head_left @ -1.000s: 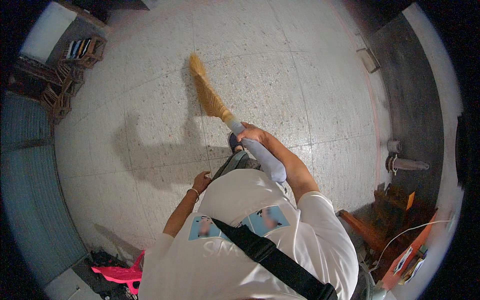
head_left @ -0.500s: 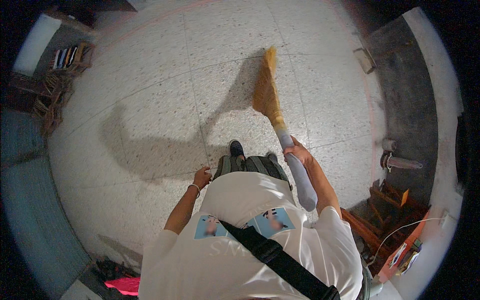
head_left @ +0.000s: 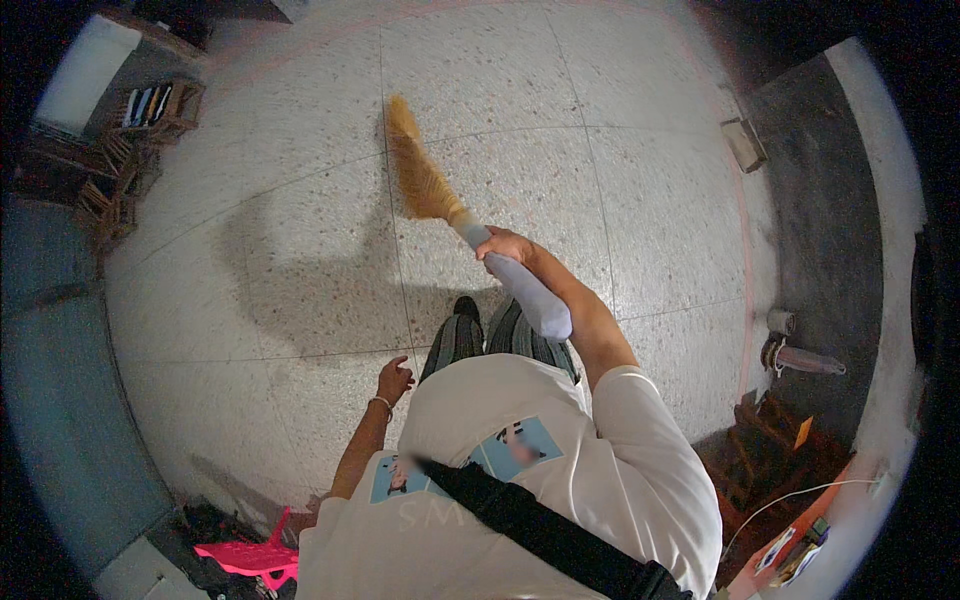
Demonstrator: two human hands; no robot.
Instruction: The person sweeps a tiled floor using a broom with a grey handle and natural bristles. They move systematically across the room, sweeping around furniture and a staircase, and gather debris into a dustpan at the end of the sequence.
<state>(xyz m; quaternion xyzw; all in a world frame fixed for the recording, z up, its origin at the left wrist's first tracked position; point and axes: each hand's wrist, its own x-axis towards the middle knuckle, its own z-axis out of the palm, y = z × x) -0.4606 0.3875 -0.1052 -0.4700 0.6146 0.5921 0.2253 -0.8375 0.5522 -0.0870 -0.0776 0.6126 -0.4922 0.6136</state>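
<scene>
A broom (head_left: pixel 425 183) with yellow bristles and a pale grey-covered handle slants across the floor ahead of me. Its bristle end points away and to the left. My right hand (head_left: pixel 507 246) is wrapped round the handle just above the bristles, and the handle's thick end comes back toward my waist. At my left side, my left hand (head_left: pixel 396 378) hangs with fingers apart and nothing in them; a bracelet circles that wrist. My shadow and the broom's fall on the floor to the left.
Speckled tile floor (head_left: pixel 310 300) spreads ahead. Wooden racks (head_left: pixel 160 110) stand far left, a bluish panel (head_left: pixel 55 350) at left. A pink plastic object (head_left: pixel 250 556) lies low left. At right are a small box (head_left: pixel 743 146), a wrapped bundle (head_left: pixel 808 360) and wooden furniture (head_left: pixel 765 450).
My right hand has swung the broom leftward across the floor, and my right arm now reaches further forward. The left hand stays by my side. More of the pink object shows.
</scene>
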